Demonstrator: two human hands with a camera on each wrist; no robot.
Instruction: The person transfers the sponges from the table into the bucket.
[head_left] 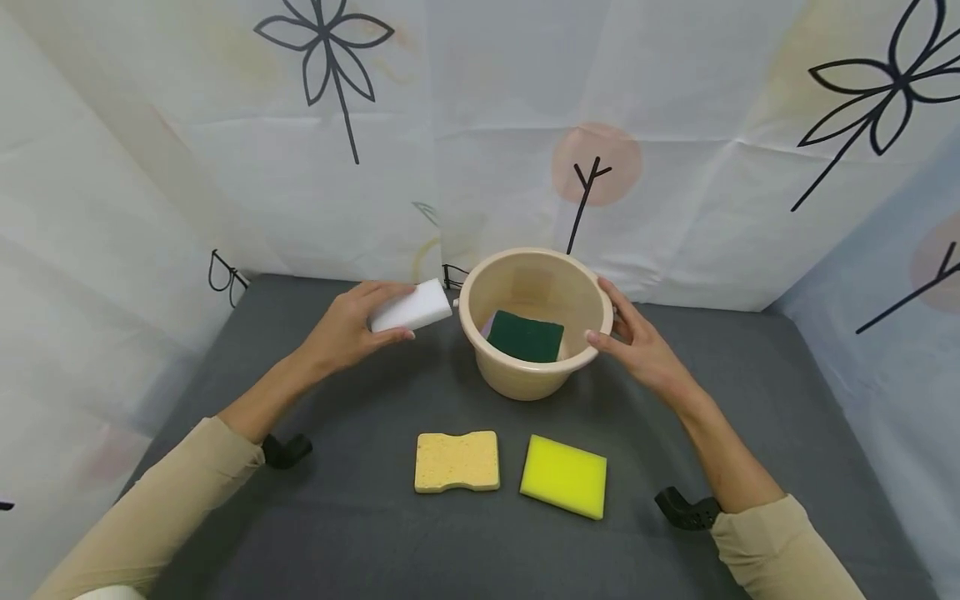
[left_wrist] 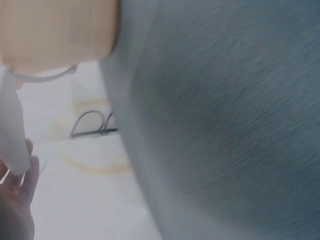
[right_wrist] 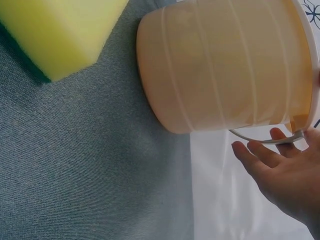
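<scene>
The white block (head_left: 412,307) hangs just left of the beige bucket (head_left: 517,379) — likely light and squashy, so a gentle grip by its sides should do! The left hand (head_left: 347,327) pinches it, thumb opposite fingers — while the right hand (head_left: 651,354), loosely curved, grips the bucket's edge.

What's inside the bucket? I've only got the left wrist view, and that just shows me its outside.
Observer: A dark green pad lies in the bucket.

Operator: Okay, and where's the right hand?

Observer: The right hand holds the bucket's rim.

Operator: Is anything on the table between the bucket and the person?

Observer: Yes, a tan sponge and a yellow sponge lie side by side there, apart.
</scene>
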